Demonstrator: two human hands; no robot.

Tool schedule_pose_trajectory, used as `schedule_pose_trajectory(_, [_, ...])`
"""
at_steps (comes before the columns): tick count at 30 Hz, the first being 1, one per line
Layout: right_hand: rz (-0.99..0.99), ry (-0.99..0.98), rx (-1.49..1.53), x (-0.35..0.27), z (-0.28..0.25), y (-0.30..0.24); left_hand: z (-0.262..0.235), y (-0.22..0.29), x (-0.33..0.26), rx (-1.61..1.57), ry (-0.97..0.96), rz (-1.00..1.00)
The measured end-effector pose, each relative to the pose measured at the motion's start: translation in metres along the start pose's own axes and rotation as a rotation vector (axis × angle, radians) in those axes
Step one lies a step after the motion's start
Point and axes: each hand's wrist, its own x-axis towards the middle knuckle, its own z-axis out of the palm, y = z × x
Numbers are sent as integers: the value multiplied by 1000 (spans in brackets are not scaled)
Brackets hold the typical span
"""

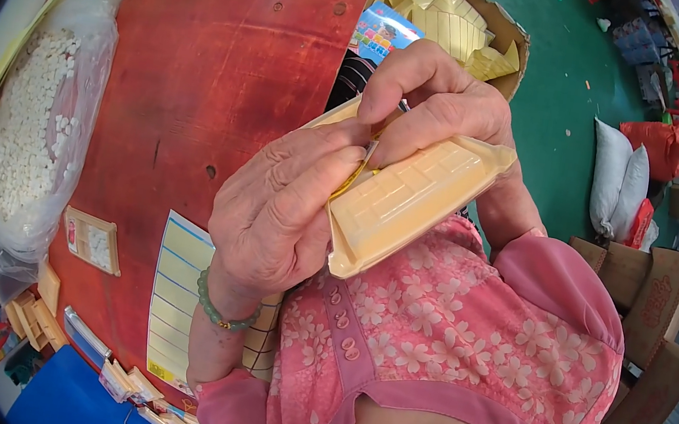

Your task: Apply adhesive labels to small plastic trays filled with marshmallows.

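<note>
Cream tray (410,200) between left hand (279,213) and right hand (439,105), apparently pinched.

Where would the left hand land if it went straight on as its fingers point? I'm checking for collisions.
Likely the right hand: the left hand fingertips already meet it on the cream tray.

One head-worn fisheye view looks steeply down, very near the hands, over a red table (204,66).
</note>
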Motion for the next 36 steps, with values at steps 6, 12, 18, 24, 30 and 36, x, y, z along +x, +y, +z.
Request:
schedule_pose_trajectory(6, [-35, -95, -68, 2, -4, 2, 4, -1, -1, 40, 48, 29])
schedule_pose_trajectory(12, [-36, 31, -68, 3, 7, 5, 6, -2, -1, 23, 114, -6])
schedule_pose_trajectory(18, [-109, 177, 87, 1, 14, 15, 3, -2, 3, -7, 88, -67])
schedule_pose_trajectory(24, [3, 19, -229, 5, 7, 10, 0, -8, -3, 53, 91, -64])
schedule_pose_trajectory(30, [233, 250, -285, -6, 29, 5, -5, -7, -14, -31, 158, -197])
schedule_pose_trajectory(36, [220, 407, -138, -26, 15, 13, -2, -2, -16, 43, 247, -204])
